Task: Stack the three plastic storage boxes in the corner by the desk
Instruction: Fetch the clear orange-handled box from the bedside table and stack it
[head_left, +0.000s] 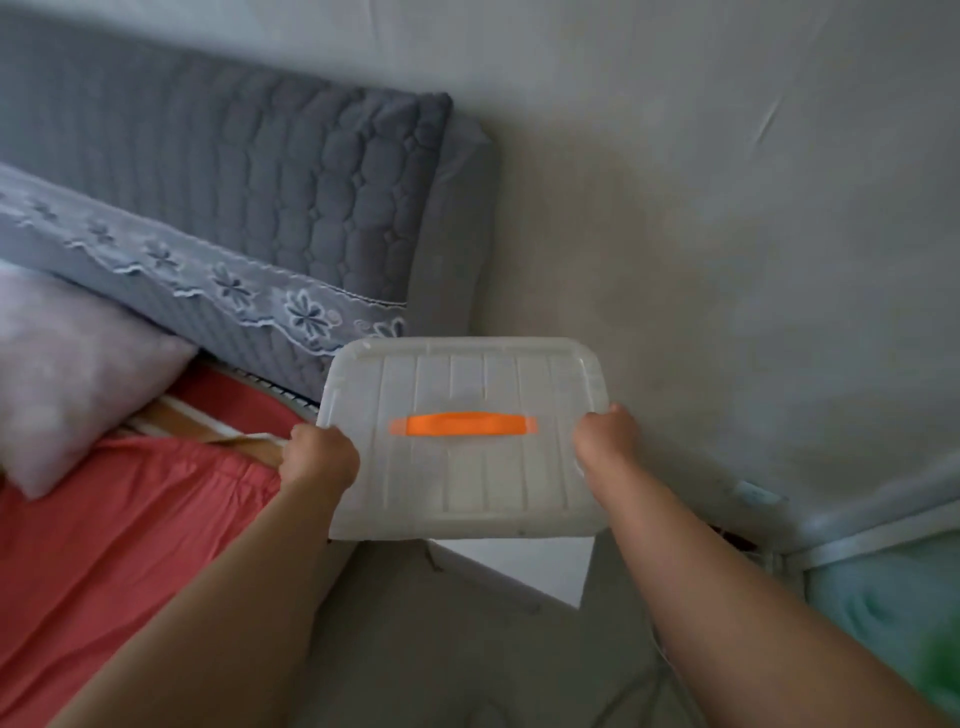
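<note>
A translucent white plastic storage box (457, 483) with a ribbed lid and an orange handle (464, 424) is held up in the middle of the view, between the bed and the wall. My left hand (319, 457) grips its left edge. My right hand (605, 434) grips its right edge. Only this one box shows clearly; what lies under it is hidden by the box itself.
A bed with a red sheet (104, 545), a pale pink pillow (67, 364) and a grey quilted headboard (291, 187) fills the left. A plain wall (727, 234) runs behind and to the right. A white surface (524, 564) shows below the box. A greenish object (893, 608) sits at the right edge.
</note>
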